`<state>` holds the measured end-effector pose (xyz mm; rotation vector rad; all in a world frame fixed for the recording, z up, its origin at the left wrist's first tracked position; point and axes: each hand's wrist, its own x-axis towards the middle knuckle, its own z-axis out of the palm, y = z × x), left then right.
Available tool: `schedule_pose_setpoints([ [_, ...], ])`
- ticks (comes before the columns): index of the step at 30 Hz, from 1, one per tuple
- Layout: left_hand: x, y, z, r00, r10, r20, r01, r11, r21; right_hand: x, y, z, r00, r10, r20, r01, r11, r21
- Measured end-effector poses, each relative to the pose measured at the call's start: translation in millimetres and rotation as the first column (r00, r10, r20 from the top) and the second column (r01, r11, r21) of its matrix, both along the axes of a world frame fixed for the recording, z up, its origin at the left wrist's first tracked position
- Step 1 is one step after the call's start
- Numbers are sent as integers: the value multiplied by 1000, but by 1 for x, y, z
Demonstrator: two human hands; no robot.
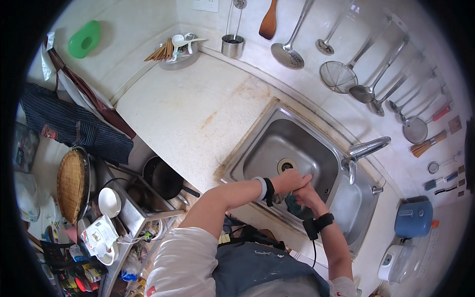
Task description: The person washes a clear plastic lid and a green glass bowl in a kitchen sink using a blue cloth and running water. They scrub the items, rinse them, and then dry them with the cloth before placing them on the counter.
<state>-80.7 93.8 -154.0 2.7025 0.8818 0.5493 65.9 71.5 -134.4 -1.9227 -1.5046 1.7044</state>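
Observation:
Over the near side of the left basin of a steel double sink (pixel 259 156), my two hands meet. My left hand (pixel 289 181) is closed, its fingers against my right hand (pixel 308 195). A dark green cloth-like item (pixel 293 205) hangs below them, apparently gripped by the right hand. A paler, crumpled bit shows under the left wrist; what it is cannot be told. The drain (pixel 286 165) lies just beyond the left hand. The chrome faucet (pixel 352 159) stands to the right, between the basins. Whether the left hand also holds the item is hidden.
Ladles, a wire skimmer (pixel 338 77) and a wooden spatula (pixel 268 24) hang on the wall. A clear container (pixel 180 61) with chopsticks and spoons stands in the counter's corner. At left are a black pan (pixel 161 178), a metal rack and a woven tray (pixel 71 185). A blue appliance (pixel 413 219) sits at right.

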Motion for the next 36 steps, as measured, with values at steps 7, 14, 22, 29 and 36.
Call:
schedule_pose_setpoints([
  [7, 6, 20, -58, 971, 170, 170, -112, 946, -305, -13, -17, 58, 656, 44, 754, -731, 288, 619],
  [14, 8, 9, 35, 967, 106, 233, 209, 199, -958, 23, -16, 66, 535, 129, 835, -844, 22, 537],
  [22, 30, 14, -37, 908, 275, 318, -109, 885, -453, 8, 10, 15, 651, 93, 754, -718, 400, 570],
  [29, 13, 7, -28, 963, 260, 68, -219, 907, -360, -5, 0, -10, 807, 17, 591, -463, 640, 613],
  [36, 16, 14, -15, 987, 152, -42, -157, 972, -177, -2, 0, -14, 869, -41, 494, -296, 756, 584],
])
